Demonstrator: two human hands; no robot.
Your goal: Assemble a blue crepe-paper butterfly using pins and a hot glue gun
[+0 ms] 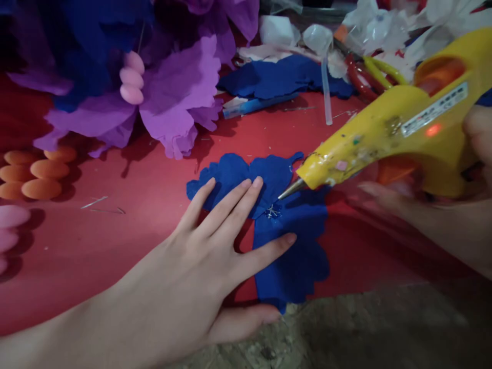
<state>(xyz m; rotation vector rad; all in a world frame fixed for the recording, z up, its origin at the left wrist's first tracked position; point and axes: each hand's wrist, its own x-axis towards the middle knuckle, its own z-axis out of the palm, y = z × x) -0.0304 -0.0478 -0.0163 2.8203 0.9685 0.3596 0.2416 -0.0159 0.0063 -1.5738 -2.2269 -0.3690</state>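
Currently, the left hand (215, 251) lies spread on the blue petals (295, 266), grasping nothing, at the edge of the red table (161, 164). The right hand (442, 220) grips the glue gun (369, 138). Glue (271, 211) appears applied but uncovered; joining seems unfinished. The right hand is partly cut off; nozzle (292, 188) contact is unclear.

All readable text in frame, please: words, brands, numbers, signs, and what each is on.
Nothing can be read for certain.
White label on the side of the yellow glue gun in the right hand: one row of dark characters, too blurred to quote.
No other lettering, number or sign can be made out, including on the blue paper pieces under the left hand.
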